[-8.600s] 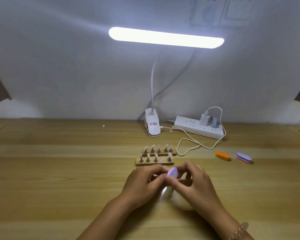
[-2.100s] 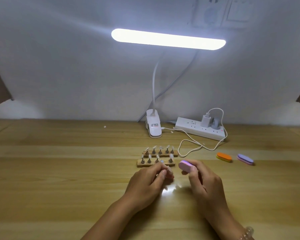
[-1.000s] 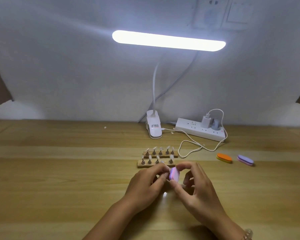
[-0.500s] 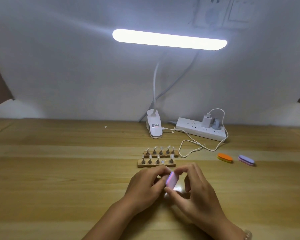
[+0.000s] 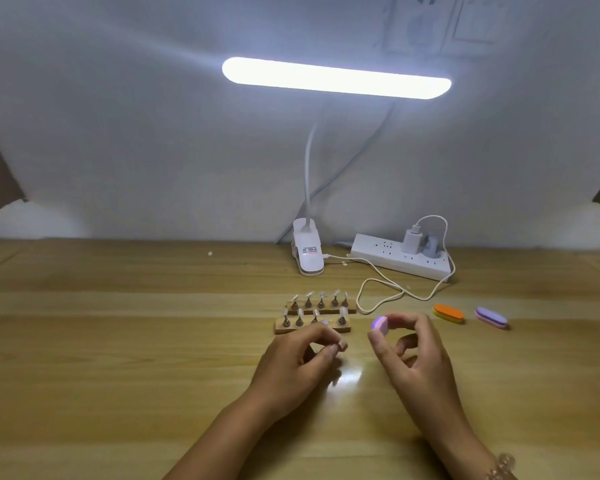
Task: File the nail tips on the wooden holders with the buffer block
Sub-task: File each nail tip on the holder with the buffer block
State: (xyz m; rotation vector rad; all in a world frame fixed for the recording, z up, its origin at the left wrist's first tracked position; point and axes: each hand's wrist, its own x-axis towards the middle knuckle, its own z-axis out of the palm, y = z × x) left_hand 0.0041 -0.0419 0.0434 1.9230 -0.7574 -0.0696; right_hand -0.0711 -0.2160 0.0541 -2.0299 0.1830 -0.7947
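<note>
1. Buffer block (image 5: 380, 325): pink and lilac, held off the table (image 5: 118, 358). The right hand (image 5: 413, 358) grips it, with thumb and forefinger pinching its edges. That probably leaves an abrasive face free, turned toward 9 o'clock.
2. Left hand (image 5: 298, 365): at 9 o'clock of the block, apart from it. Its fingers are curled and the thumb and forefinger tips meet. I cannot tell whether they pinch anything, as it would be too small to see. My guess is 1 tip taken out for filing.
3. Wooden holders: 2, a front holder (image 5: 345, 329) and a rear holder (image 5: 350, 310), at 12 o'clock of the left hand, just beyond its knuckles. Nail tips (image 5: 309, 294) stand upright on metal pegs, 5 in the rear and 4 in front, with 1 slot bare. They are probably kept close to shorten each reach.
4. Orange buffer (image 5: 448, 313) and purple buffer (image 5: 490, 317): lying flat at 2 o'clock of the right hand, unused.
5. Cable (image 5: 378, 289): it loops just beside the rear holder's right end and could snag.
6. Lamp clip (image 5: 308, 251) and power strip (image 5: 400, 263): at 12 o'clock, by the wall. The lamp bar (image 5: 336, 77) overhead lights the work spot.
</note>
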